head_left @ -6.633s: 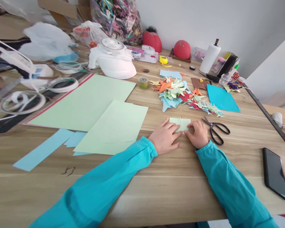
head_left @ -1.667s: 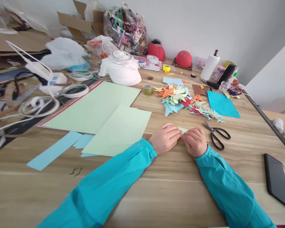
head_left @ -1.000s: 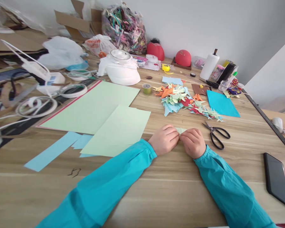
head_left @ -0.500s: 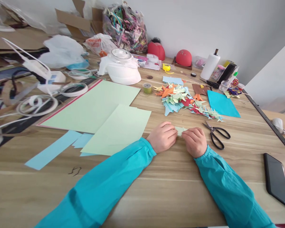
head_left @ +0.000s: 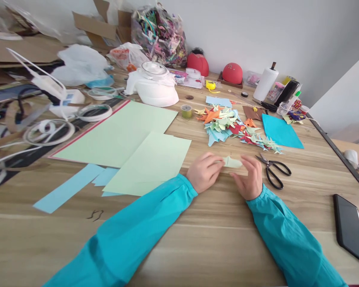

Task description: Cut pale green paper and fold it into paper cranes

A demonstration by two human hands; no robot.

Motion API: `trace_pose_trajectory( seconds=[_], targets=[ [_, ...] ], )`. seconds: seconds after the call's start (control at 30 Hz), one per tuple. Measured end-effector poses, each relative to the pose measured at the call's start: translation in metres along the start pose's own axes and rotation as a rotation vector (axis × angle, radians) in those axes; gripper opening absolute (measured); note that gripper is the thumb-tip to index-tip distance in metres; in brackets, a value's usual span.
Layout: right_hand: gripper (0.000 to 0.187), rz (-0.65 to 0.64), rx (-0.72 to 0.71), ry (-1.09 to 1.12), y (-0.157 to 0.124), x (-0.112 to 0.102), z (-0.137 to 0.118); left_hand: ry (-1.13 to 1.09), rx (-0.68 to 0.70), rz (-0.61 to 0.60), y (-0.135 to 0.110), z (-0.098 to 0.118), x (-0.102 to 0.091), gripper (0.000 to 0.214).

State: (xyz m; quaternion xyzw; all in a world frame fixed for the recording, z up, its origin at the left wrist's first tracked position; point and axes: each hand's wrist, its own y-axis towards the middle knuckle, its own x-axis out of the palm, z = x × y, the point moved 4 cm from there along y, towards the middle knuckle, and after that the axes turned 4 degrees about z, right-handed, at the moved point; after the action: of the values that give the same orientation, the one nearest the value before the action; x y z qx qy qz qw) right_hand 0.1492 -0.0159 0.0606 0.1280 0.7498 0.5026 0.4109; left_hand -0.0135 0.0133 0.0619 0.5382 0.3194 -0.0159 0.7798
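A small folded piece of pale green paper point(head_left: 232, 162) sits just above the wooden table, between my two hands. My left hand point(head_left: 204, 172) pinches its left end with curled fingers. My right hand point(head_left: 250, 177) holds its right end, fingers partly stretched over it. Both arms wear teal sleeves. Black scissors point(head_left: 273, 171) lie just right of my right hand. A heap of folded paper cranes point(head_left: 227, 123) in several colours lies beyond the hands.
Two large pale green sheets point(head_left: 128, 139) and light blue strips point(head_left: 68, 187) lie to the left. A teal sheet point(head_left: 281, 130) is at the right rear. A black phone point(head_left: 351, 228) rests near the right edge. Tape rolls, bags, a white appliance point(head_left: 152, 85) crowd the back.
The green paper has gone from a flat rectangle to a narrow folded piece. In the last half second my right hand's fingers opened out and the piece lifted and showed more between the hands.
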Motion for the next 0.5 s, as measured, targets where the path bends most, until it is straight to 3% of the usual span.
trace_pose_trajectory(
  seconds=[0.1, 0.17, 0.27, 0.37, 0.5],
  targets=[
    [0.059, 0.006, 0.208, 0.126, -0.006, 0.006, 0.012, -0.218, -0.374, 0.154, -0.002, -0.013, -0.002, 0.015],
    [0.06, -0.031, 0.343, 0.227, -0.011, 0.013, 0.02, -0.421, -0.671, 0.193, -0.008, -0.022, 0.004, 0.015],
    [0.061, 0.013, 0.542, 0.328, -0.019, 0.02, 0.031, -0.737, -1.059, 0.223, -0.017, -0.028, 0.018, 0.025],
    [0.059, 0.026, 0.678, 0.529, -0.023, 0.027, 0.035, -0.984, -1.248, 0.228, -0.02, -0.025, 0.027, 0.03],
    [0.039, -0.048, 0.844, 0.798, -0.024, 0.033, 0.035, -1.074, -1.32, 0.16, -0.018, -0.019, 0.028, 0.035]
  ],
)
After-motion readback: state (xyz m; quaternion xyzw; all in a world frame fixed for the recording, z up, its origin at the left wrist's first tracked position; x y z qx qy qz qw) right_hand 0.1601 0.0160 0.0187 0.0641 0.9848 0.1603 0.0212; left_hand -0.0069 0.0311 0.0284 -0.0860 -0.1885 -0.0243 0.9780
